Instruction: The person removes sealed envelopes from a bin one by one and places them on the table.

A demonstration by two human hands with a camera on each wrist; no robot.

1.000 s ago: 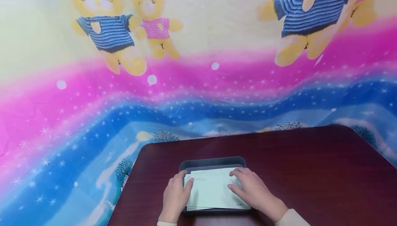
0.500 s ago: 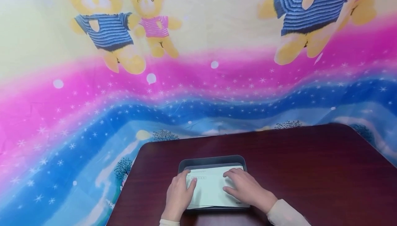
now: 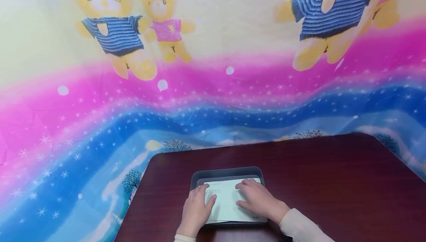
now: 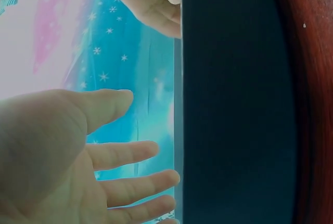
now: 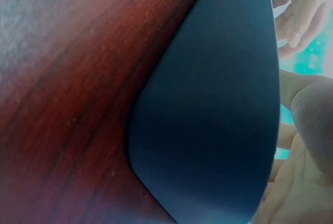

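Dark tray (image 3: pixel 229 172) holds stacked envelopes (image 3: pixel 225 204) — 2 hands (image 3: pixel 196 207) (image 3: pixel 259 198) over them, perhaps touching.

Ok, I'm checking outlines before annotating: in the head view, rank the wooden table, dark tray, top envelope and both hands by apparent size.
1. Wooden table
2. Dark tray, by its outer outline
3. Top envelope, partly hidden by the hands
4. Left hand and right hand: too alike to rank
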